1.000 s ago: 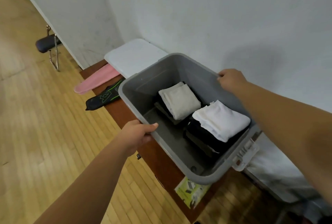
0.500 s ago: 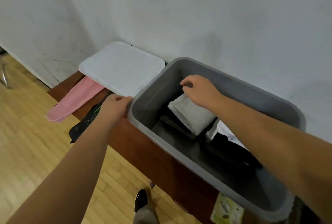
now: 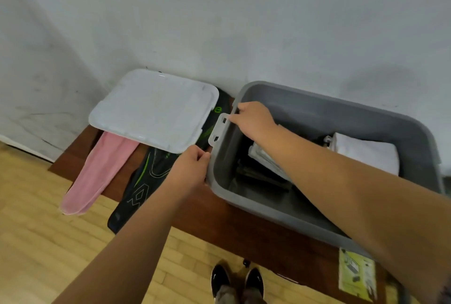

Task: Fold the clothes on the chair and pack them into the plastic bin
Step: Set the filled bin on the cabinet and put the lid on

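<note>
Lid [image 3: 153, 108] just left of bin [image 3: 317, 102], nearest left hand [image 3: 192, 169] gripping its rim; right hand [image 3: 253, 120] pinching latch [image 3: 218, 130].

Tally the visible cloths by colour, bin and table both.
White folded cloths in the bin: 2
Pink cloth under the lid: 1
Black cloth with green print: 1
Dark cloths under the white: count unclear
Total countable: 4
</note>
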`<state>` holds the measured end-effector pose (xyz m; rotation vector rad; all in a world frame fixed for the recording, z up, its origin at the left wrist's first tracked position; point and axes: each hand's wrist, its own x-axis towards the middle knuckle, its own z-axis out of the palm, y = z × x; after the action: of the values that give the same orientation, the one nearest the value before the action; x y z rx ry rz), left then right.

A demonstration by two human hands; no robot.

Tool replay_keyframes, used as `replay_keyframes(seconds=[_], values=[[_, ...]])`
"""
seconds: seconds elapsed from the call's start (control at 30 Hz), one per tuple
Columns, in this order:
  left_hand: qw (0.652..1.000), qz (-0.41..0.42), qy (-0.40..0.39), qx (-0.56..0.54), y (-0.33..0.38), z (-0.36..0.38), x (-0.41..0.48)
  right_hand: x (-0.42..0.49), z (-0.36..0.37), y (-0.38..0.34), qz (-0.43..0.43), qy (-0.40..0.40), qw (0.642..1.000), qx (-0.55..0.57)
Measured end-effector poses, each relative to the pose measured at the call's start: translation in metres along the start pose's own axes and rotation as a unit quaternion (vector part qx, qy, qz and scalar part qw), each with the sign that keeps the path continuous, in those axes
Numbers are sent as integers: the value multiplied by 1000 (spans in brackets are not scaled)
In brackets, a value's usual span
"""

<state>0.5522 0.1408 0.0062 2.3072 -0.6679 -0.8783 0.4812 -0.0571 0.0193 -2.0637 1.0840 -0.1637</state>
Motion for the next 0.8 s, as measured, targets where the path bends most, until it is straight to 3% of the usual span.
replay_keyframes(seconds=[0.23,0.4,0.47,0.53,0.63,0.8], values=[[999,14,-26,-29,-6,-5,0,-2,9,1,-6,-3,998,56],[984,35,-114,-135,-18,-28,17,-6,14,1,-12,7,998,59],[984,6,-98,-151,-31,-36,45,-2,13,-3,4,9,998,69],[994,-9,-51,-101,-50,-37,81,1,16,-7,21,21,996,79],[992,32,-3,119,-75,-27,134,2,28,-8,42,54,991,112],[954,119,-42,271,-103,7,191,2,39,-16,82,79,981,158]])
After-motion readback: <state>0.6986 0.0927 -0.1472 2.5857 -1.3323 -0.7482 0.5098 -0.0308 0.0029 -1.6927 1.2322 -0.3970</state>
